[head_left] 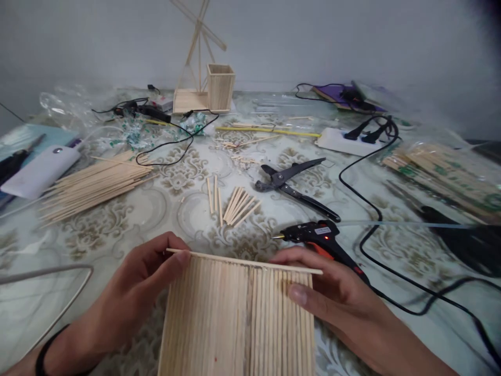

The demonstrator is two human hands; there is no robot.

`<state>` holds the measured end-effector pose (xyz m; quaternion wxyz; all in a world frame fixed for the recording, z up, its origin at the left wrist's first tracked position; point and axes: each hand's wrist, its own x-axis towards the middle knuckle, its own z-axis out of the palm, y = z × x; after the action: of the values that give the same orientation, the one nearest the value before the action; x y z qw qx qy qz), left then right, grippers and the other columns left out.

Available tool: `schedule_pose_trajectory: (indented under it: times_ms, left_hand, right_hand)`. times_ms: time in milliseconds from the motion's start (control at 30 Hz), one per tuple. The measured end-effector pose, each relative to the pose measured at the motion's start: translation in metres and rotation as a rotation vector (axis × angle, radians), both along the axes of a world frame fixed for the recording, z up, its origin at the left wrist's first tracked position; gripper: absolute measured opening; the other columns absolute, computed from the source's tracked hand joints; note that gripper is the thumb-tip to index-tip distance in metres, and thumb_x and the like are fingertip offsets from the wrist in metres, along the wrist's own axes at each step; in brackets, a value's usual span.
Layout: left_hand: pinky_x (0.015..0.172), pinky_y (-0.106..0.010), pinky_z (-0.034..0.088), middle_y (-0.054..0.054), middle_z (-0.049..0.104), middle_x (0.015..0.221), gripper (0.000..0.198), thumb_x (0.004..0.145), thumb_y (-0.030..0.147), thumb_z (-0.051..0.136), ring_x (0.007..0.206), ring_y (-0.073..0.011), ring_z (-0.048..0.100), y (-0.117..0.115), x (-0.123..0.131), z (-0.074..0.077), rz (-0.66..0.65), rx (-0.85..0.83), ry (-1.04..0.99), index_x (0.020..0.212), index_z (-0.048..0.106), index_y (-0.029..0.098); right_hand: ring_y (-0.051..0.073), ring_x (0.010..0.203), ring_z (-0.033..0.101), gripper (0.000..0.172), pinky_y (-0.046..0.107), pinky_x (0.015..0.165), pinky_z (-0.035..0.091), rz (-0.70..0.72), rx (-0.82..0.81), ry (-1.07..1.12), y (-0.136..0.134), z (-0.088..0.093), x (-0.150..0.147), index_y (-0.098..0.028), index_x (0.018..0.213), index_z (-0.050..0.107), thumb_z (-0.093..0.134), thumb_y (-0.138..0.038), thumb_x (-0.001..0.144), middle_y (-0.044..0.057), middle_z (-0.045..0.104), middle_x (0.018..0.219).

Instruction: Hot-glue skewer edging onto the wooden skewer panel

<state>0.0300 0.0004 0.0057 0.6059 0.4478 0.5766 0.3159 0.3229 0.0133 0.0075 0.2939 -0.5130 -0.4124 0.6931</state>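
Observation:
A panel of wooden sticks point(219, 318) laid side by side stands in front of me, a dark seam running down it. One long wooden stick point(235, 260) lies crosswise along its top edge, its ends jutting past both sides. My left hand point(146, 279) pinches that stick at the panel's top left corner. With the thumb on the near face and fingers behind, my right hand point(332, 287) grips the panel at its upper right. Just beyond the right hand lies a black and orange glue gun point(317, 232), its red light lit.
Pliers-like cutters point(287, 183) and short cut sticks point(238, 205) lie mid-table. Long sticks point(97, 183) are piled left, near a white power bank point(41, 169). A power strip point(348, 141) with black cables sits back right. A stick-built windmill model point(221, 89) stands behind.

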Motion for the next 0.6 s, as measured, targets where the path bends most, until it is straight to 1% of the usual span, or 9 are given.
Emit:
schedule_pose_trajectory:
  times_ms: [67,200,333,467,533,600]
  left_hand:
    - [0.06,-0.024,0.037,0.002,0.057,0.073,0.042,0.098,0.062,0.063,0.067,-0.0136,0.045,-0.001,0.0,0.0,0.005,0.01,0.033,0.083,0.065,0.022]
    - [0.056,-0.026,0.033,0.002,0.054,0.069,0.045,0.095,0.065,0.062,0.063,-0.0141,0.042,0.0,0.002,0.004,0.01,0.021,0.08,0.08,0.064,0.022]
    - [0.056,-0.026,0.035,0.002,0.054,0.068,0.043,0.095,0.063,0.062,0.063,-0.0149,0.044,0.002,0.005,0.008,-0.002,0.032,0.091,0.08,0.065,0.023]
    - [0.06,-0.025,0.039,0.003,0.057,0.072,0.032,0.097,0.055,0.062,0.067,-0.0154,0.047,0.003,0.009,0.009,0.007,0.11,0.101,0.09,0.065,0.025]
    - [0.06,-0.025,0.039,0.003,0.056,0.073,0.031,0.099,0.055,0.06,0.067,-0.0154,0.046,0.003,0.009,0.009,-0.005,0.125,0.116,0.091,0.065,0.025]
    - [0.058,-0.024,0.038,0.003,0.054,0.071,0.033,0.1,0.055,0.058,0.066,-0.0152,0.045,0.003,0.01,0.009,-0.013,0.126,0.133,0.089,0.065,0.025]
  right_hand:
    - [0.019,0.081,0.063,0.038,0.031,0.07,0.049,0.035,-0.008,-0.007,0.0,-0.001,-0.002,-0.026,0.098,0.08,0.087,-0.059,0.08,0.002,0.072,0.087]
    - [0.018,0.074,0.057,0.029,0.029,0.066,0.046,0.094,0.022,-0.046,0.001,-0.003,-0.003,-0.025,0.085,0.08,0.086,-0.053,0.082,0.0,0.066,0.078]
    - [0.017,0.073,0.056,0.03,0.027,0.063,0.046,0.06,0.045,-0.089,0.001,-0.005,0.002,-0.024,0.079,0.077,0.087,-0.052,0.082,-0.001,0.063,0.075]
    - [0.019,0.076,0.062,0.026,0.028,0.067,0.051,0.071,0.054,-0.049,0.002,-0.01,0.008,-0.026,0.083,0.078,0.087,-0.05,0.083,0.0,0.068,0.078]
    - [0.02,0.08,0.066,0.021,0.029,0.071,0.054,0.076,0.062,-0.023,0.002,-0.013,0.009,-0.027,0.086,0.08,0.088,-0.046,0.082,0.0,0.072,0.081]
    - [0.02,0.08,0.067,0.018,0.029,0.071,0.055,0.063,0.075,-0.015,0.002,-0.014,0.01,-0.028,0.088,0.082,0.091,-0.042,0.08,0.0,0.074,0.081]
